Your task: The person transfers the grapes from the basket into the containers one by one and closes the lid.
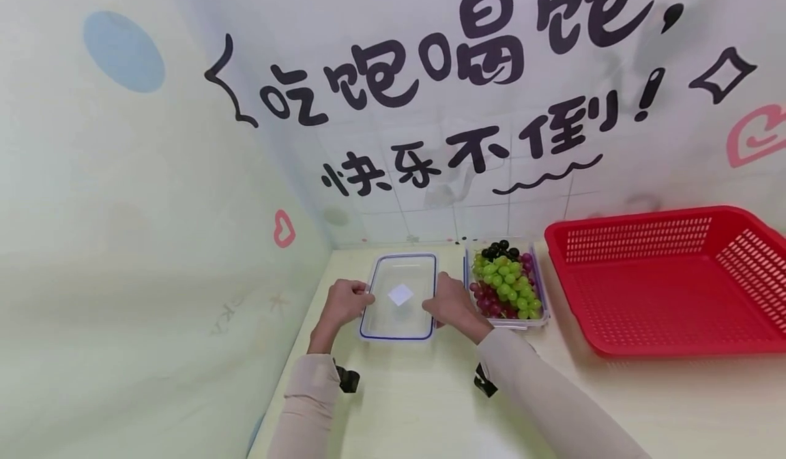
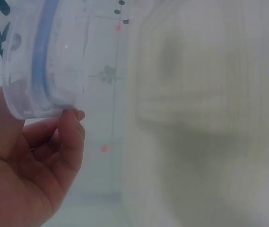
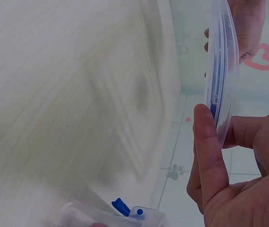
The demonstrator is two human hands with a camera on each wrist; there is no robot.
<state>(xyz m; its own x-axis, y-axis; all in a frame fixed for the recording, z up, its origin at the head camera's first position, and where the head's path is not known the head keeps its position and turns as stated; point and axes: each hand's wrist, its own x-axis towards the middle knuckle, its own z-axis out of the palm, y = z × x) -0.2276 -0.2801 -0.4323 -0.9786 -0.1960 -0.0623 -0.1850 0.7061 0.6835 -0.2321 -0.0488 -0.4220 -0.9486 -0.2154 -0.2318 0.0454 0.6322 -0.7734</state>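
Observation:
A clear plastic container lid (image 1: 402,322) with a blue sealing ring and a white diamond-shaped patch is held above the table by both hands. My left hand (image 1: 345,301) pinches its left edge; in the left wrist view, the left fingertips (image 2: 73,118) meet at the lid's rim (image 2: 42,52). At the opposite edge, my right hand (image 1: 453,302) grips with the thumb on one face and fingers on the other, as the right wrist view shows around the lid (image 3: 223,71). Just right of that hand stands a clear food container (image 1: 537,319) filled with green, red and black grapes (image 1: 503,278).
A large red plastic basket (image 1: 663,309) with slotted walls sits to the right of the grapes. The pale tabletop (image 1: 417,404) meets a wall (image 1: 153,275) on the left and a tiled, lettered wall (image 1: 430,220) behind. A blue clip (image 3: 121,206) sticks up from the container.

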